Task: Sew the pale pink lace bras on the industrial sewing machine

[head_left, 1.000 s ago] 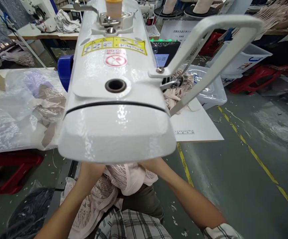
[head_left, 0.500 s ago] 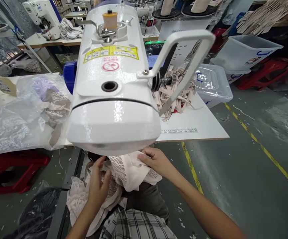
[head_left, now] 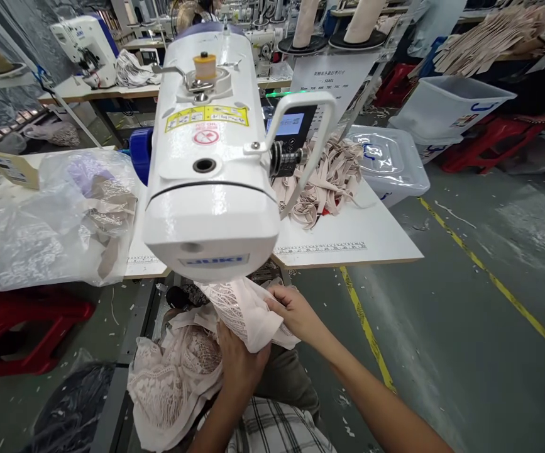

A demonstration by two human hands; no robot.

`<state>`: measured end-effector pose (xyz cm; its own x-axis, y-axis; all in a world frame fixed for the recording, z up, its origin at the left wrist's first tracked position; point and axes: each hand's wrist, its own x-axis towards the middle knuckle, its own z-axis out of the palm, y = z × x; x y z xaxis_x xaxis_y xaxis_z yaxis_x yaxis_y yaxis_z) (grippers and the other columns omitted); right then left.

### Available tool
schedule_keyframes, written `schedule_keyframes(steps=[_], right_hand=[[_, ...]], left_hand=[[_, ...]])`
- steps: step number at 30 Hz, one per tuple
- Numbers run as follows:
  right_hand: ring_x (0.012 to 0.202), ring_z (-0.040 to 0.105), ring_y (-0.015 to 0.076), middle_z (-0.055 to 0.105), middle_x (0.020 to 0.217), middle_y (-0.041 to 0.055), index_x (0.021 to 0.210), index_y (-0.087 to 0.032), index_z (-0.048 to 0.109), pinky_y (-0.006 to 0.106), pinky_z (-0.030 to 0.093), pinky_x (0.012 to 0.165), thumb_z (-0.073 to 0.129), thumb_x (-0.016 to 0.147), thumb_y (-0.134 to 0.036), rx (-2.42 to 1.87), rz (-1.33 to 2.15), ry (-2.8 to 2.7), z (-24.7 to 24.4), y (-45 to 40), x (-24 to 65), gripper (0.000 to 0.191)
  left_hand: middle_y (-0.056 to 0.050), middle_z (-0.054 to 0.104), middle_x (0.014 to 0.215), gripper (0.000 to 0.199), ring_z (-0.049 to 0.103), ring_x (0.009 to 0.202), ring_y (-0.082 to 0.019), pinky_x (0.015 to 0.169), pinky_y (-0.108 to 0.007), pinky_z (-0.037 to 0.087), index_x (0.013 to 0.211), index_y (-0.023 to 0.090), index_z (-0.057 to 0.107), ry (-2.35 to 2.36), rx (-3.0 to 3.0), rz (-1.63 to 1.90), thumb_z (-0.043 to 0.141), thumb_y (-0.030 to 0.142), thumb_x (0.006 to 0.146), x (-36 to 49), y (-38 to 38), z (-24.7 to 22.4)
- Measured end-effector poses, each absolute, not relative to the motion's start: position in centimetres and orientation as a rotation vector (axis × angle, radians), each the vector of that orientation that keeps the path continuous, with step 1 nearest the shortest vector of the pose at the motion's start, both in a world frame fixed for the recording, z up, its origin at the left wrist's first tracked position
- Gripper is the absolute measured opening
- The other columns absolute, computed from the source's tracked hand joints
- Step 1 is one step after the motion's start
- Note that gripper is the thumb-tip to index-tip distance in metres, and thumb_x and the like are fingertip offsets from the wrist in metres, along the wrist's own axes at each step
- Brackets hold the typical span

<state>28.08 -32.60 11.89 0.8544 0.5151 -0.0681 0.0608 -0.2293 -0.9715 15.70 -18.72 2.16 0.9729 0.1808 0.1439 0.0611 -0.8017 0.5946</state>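
Observation:
A pale pink lace bra (head_left: 229, 308) hangs over my lap, its upper end under the head of the white sewing machine (head_left: 210, 217). My right hand (head_left: 297, 313) pinches the plain fabric edge on its right side, thumb on top. Beneath the lace cup, my left hand (head_left: 242, 362) grips the bra from below; the cloth covers some of its fingers. More pale pink lace pieces (head_left: 168, 384) with cup shapes lie across my lap to the left. The machine head hides where the fabric meets the needle area.
Pale fabric strips (head_left: 326, 182) are heaped on the white table (head_left: 376, 236) at right, behind a printed ruler. A clear plastic bag (head_left: 65, 220) with cloth lies on the left. Lidded plastic box (head_left: 390, 157) and red stool (head_left: 31, 333) flank the table.
My left hand has moved right and gone under the bra, closing on it. My right hand keeps its pinch. The view has shifted, showing more of the machine's front and the lace pieces.

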Motion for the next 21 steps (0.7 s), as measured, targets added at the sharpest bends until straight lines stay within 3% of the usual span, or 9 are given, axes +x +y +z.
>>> schedule_keyframes(steps=[4,6,8,12,14,17,19,21], right_hand=[[0.065,0.05,0.0159,0.052,0.068,0.0002,0.069,-0.019,0.052,0.026,0.034,0.06,0.044,0.095,-0.058,-1.856,0.442,-0.465,12.9,-34.0,28.4,0.048],[0.063,0.048,0.0151,0.047,0.065,-0.0009,0.065,-0.019,0.047,0.026,0.033,0.058,0.044,0.095,-0.057,-1.946,0.476,-0.476,13.2,-36.0,28.7,0.048],[0.06,0.045,0.0147,0.044,0.063,-0.0016,0.064,-0.02,0.043,0.026,0.032,0.056,0.043,0.095,-0.057,-2.044,0.491,-0.436,12.9,-38.6,29.0,0.049],[0.059,0.045,0.0156,0.042,0.061,-0.0015,0.065,-0.021,0.042,0.027,0.03,0.055,0.038,0.094,-0.06,-2.333,0.363,-0.239,10.3,-44.1,29.3,0.049],[0.06,0.049,0.0175,0.045,0.061,-0.0004,0.067,-0.021,0.045,0.028,0.032,0.056,0.033,0.096,-0.058,-2.537,0.365,-0.106,8.6,-46.6,29.4,0.049],[0.061,0.055,0.0223,0.055,0.062,0.0044,0.066,-0.02,0.052,0.031,0.037,0.056,0.038,0.095,-0.046,-2.804,0.495,0.073,6.5,-49.1,29.5,0.041],[0.069,0.062,0.0276,0.065,0.073,0.0107,0.072,-0.018,0.06,0.035,0.043,0.061,0.046,0.091,-0.039,-2.869,0.557,0.07,5.4,-48.8,29.7,0.031],[0.095,0.064,0.033,0.068,0.101,0.0176,0.097,-0.015,0.065,0.041,0.049,0.079,0.05,0.09,-0.038,-2.851,0.49,-0.086,4.3,-46.5,29.7,0.029]], left_hand=[[-0.02,0.055,0.139,0.055,0.046,0.134,-0.036,0.107,-0.056,0.043,0.138,0.014,0.049,0.06,2.563,0.259,0.052,0.015,0.083,15.8,-15.6,2.4],[-0.016,0.065,0.126,0.051,0.06,0.12,-0.032,0.097,-0.047,0.053,0.13,0.016,0.057,-0.033,2.59,0.194,0.049,0.009,0.08,15.8,-12.0,3.4],[-0.013,0.071,0.113,0.05,0.067,0.105,-0.03,0.087,-0.046,0.057,0.122,0.019,0.063,-0.018,2.612,0.19,0.046,0.006,0.077,16.2,-8.4,4.8],[-0.01,0.066,0.13,0.046,0.052,0.132,-0.03,0.112,-0.052,0.039,0.118,0.022,0.066,-0.058,2.664,0.437,0.044,0.005,0.082,17.7,-6.2,6.1],[-0.01,0.065,0.131,0.043,0.045,0.138,-0.03,0.117,-0.055,0.031,0.118,0.023,0.067,-0.138,2.716,0.52,0.044,0.006,0.086,18.1,-8.4,5.3],[-0.014,0.052,0.146,0.049,0.037,0.143,-0.032,0.116,-0.057,0.031,0.133,0.021,0.057,-0.295,2.758,0.205,0.044,0.006,0.088,17.5,-13.2,2.7],[-0.017,0.039,0.155,0.052,0.031,0.146,-0.034,0.115,-0.056,0.035,0.139,0.017,0.05,-0.38,2.732,0.016,0.047,0.009,0.088,16.7,-15.7,1.2],[-0.017,0.034,0.157,0.052,0.028,0.147,-0.034,0.114,-0.054,0.036,0.139,0.017,0.049,-0.385,2.675,-0.071,0.052,0.016,0.088,15.9,-16.8,0.5]])
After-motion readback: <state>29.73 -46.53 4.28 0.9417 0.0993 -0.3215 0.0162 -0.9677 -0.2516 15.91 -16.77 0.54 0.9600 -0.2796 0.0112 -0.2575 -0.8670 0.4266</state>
